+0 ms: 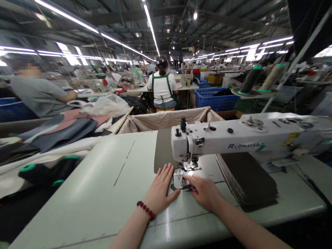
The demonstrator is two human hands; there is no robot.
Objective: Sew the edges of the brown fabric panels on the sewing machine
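My left hand [161, 186], wearing a dark red bead bracelet [145, 210], lies flat with its fingers outstretched. Its fingertips reach the near edge of a dark olive-grey panel [163, 148], which runs under the sewing machine head [181, 145]. My right hand [204, 192] is just right of the needle plate [178, 177], index finger pointing forward and the other fingers curled. Whatever the curled fingers pinch is too small and covered to name. A small dark curved piece [176, 187] lies between my hands, below the presser foot [191, 166].
Right of the needle, a stack of dark panels [249, 180] sits under the machine arm. Thread cones [250, 79] stand at the upper right. A cloth-lined bin [155, 121] is behind the table [85, 193]. Fabric pieces [64, 128] are piled left; other people sit beyond.
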